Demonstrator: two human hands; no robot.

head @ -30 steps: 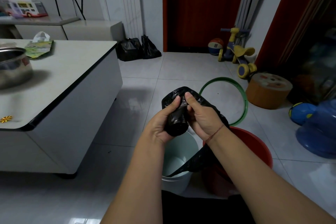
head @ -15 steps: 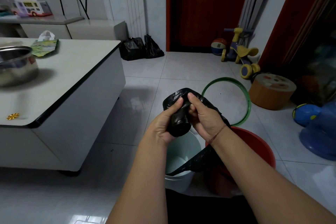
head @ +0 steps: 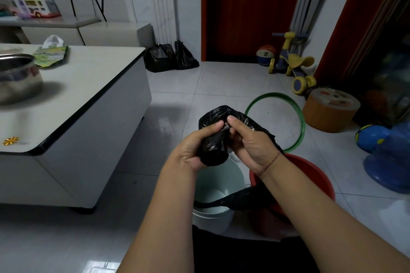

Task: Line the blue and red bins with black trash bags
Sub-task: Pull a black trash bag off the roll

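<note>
A roll of black trash bags (head: 215, 150) is gripped in my left hand (head: 193, 150) above the bins. My right hand (head: 250, 142) pinches the loose bag end (head: 221, 113) that comes off the roll's top. A strip of black bag (head: 239, 200) trails under my right wrist and hangs across both bins. The pale blue bin (head: 218, 186) stands on the floor right below my hands, with its inside bare. The red bin (head: 315, 175) stands touching its right side, partly hidden by my right forearm.
A white table (head: 88, 86) with a steel pot (head: 17, 77) fills the left. A green hoop (head: 299, 115) lies on the tiles behind the bins. An orange stool (head: 330, 108), balls, a toy trike (head: 292, 62) and a blue plastic object (head: 390, 157) crowd the right. Two black bags (head: 168, 56) sit by the door.
The view has shifted slightly. My right thumb has slid along the loose bag end at the roll's top. The roll and the bins stay where they were.
</note>
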